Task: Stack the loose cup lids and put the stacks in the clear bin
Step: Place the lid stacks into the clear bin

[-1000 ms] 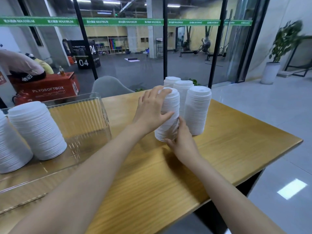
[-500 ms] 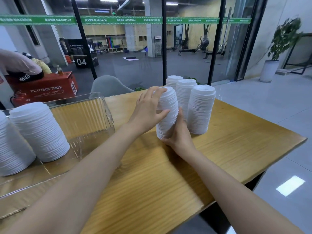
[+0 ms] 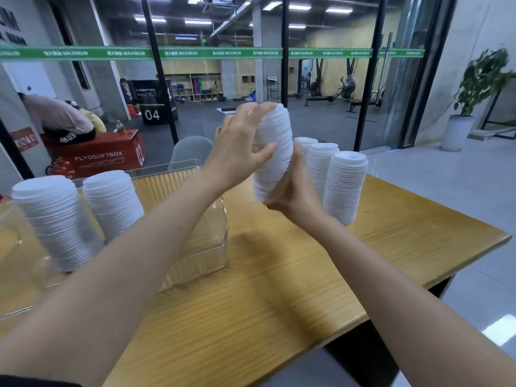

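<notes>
Head view: both hands on one lid stack (image 3: 273,152), centre frame, held up in the air and tilted slightly, its top well above the tops of the standing ones.

Left hand (image 3: 237,152): wrapped on the stack's upper left side, fingers curved over the top part, thumb pressed across the front. Firm hold.

Right hand (image 3: 293,196): cupping the bottom end, thumb under the base, fingers running up the right side. Some motion blur, so exact finger contact on the far side is not readable.

Three more stacks stand on the wooden table (image 3: 307,275), right of centre, in a row going away from the camera: nearest (image 3: 346,185), middle (image 3: 321,163), far one (image 3: 305,142) mostly hidden behind the hands.

Clear bin (image 3: 206,247) sits on the table at left of frame, just beside the left forearm. Two stacks upright inside it, side by side: one at far left (image 3: 53,219), one right of it (image 3: 111,202).
</notes>
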